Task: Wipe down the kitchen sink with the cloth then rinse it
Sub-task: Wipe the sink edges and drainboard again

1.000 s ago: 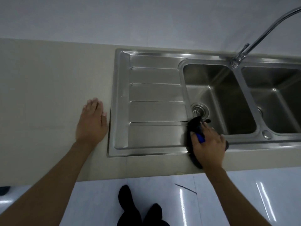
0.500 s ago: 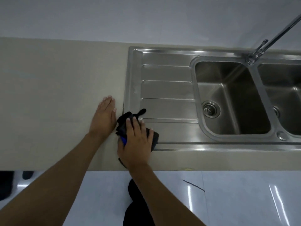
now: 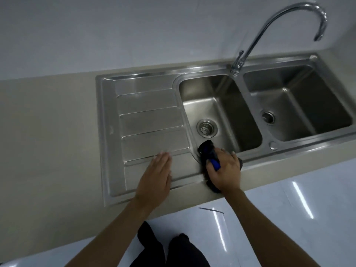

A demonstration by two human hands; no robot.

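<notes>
Now beside the basin, cloth (image 3: 209, 152) moved — left hand (image 3: 157, 175) on drainboard (image 3: 148, 120).

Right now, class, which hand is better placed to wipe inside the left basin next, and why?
The right hand. It holds the cloth at the front rim of the left basin, so it only needs to dip in. The left hand lies flat and empty on the drainboard.

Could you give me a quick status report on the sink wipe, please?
Right hand gripping cloth at left basin's near rim. Left hand flat, open on drainboard. Tap shows no water. Nothing in the way.
</notes>
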